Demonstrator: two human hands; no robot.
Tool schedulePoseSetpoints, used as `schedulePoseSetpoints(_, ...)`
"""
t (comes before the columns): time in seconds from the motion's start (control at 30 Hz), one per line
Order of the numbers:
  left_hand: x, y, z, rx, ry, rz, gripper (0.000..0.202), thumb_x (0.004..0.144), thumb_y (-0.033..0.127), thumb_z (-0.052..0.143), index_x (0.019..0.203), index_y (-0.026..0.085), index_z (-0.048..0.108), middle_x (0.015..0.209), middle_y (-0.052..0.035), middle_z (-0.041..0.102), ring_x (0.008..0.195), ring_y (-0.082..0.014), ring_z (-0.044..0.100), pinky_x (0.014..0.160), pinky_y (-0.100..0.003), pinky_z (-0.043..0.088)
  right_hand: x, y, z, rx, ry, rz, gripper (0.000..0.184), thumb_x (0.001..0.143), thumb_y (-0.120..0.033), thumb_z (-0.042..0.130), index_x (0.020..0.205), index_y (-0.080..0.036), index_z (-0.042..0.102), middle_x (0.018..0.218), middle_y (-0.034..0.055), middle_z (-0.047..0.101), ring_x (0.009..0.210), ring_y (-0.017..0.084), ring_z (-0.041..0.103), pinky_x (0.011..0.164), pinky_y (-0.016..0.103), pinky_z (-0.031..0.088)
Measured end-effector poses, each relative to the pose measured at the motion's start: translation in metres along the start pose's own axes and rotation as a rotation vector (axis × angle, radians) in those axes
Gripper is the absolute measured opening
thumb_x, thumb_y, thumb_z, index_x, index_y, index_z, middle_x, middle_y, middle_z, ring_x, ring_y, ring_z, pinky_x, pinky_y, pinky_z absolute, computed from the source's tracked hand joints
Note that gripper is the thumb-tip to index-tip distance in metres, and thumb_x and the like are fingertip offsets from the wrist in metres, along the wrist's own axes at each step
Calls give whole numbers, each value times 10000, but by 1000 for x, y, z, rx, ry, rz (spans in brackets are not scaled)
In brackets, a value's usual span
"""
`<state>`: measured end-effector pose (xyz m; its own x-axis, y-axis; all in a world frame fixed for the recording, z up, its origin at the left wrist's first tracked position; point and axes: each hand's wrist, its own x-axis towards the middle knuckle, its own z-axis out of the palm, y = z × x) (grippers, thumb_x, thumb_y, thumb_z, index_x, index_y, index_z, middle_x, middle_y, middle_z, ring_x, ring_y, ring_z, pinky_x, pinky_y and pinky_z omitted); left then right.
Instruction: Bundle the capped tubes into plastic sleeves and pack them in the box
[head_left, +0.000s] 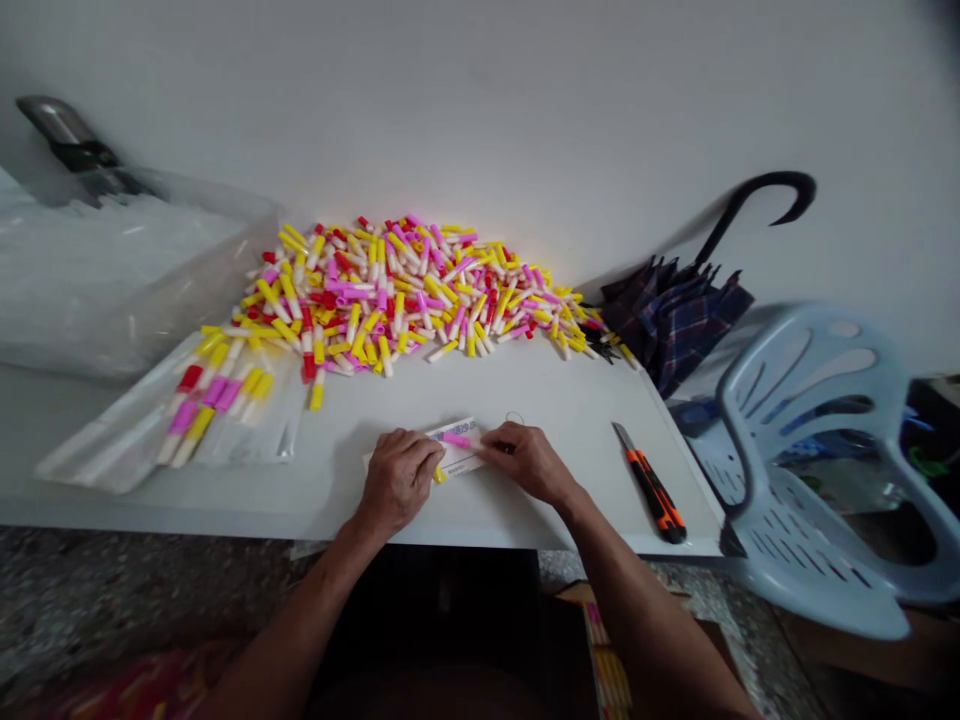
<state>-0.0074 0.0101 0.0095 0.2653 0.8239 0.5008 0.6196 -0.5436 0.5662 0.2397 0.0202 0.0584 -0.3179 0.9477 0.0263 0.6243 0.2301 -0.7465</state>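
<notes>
My left hand (397, 478) and my right hand (525, 460) rest on the white table (487, 385) near its front edge, both closed on a small clear packet (457, 448) that lies between them. A pink-capped tube and a yellow-capped one show inside or at the packet. A large heap of small white tubes with yellow, pink and red caps (405, 290) lies at the back of the table by the wall. Filled clear packets of tubes (202, 400) lie in a row to the left.
An orange and black utility knife (651, 485) lies at the right front of the table. A folded plaid umbrella (675, 310) leans at the wall. A pale blue plastic chair (810, 450) stands to the right. A big clear bag (112, 270) sits far left.
</notes>
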Motion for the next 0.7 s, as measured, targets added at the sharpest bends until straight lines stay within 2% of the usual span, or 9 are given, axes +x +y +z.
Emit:
schedulePoseSetpoints(0.17,1,-1,2,-24,-36,3,226,1054,304,541,975,245,744,963,-49,755,925,-219,643,886,-408,457,5,-5,34,182,6,-25,153,945,-332,696,912,-244,816,941,56,764,880,223,693,821,345,522)
schedulePoseSetpoints(0.3,3,-1,2,-37,-38,-11,236,1049,309,546,946,251,750,953,-46,760,921,-220,649,890,-413,459,0,2,40,327,2,66,142,920,-320,699,985,-241,797,964,34,781,903,214,701,865,351,526)
schedulePoseSetpoints(0.43,4,1,3,-31,-32,-16,222,1041,290,559,917,245,738,931,-41,754,907,-218,640,877,-410,451,-4,6,44,563,28,182,182,835,-335,778,963,-210,742,897,17,755,798,168,670,767,299,521)
schedulePoseSetpoints(0.57,4,1,2,12,-57,-3,220,1037,276,557,906,236,729,911,-41,751,889,-225,624,865,-422,432,-4,-4,51,668,-21,251,192,859,-388,751,913,-214,689,850,9,716,627,123,609,575,249,472)
schedulePoseSetpoints(0.7,4,-1,-1,13,-81,-32,234,1038,282,549,883,237,718,885,-35,748,879,-221,630,857,-419,426,-6,-12,44,795,-193,292,313,889,-426,734,1099,-227,614,1132,74,749,576,119,650,444,220,427)
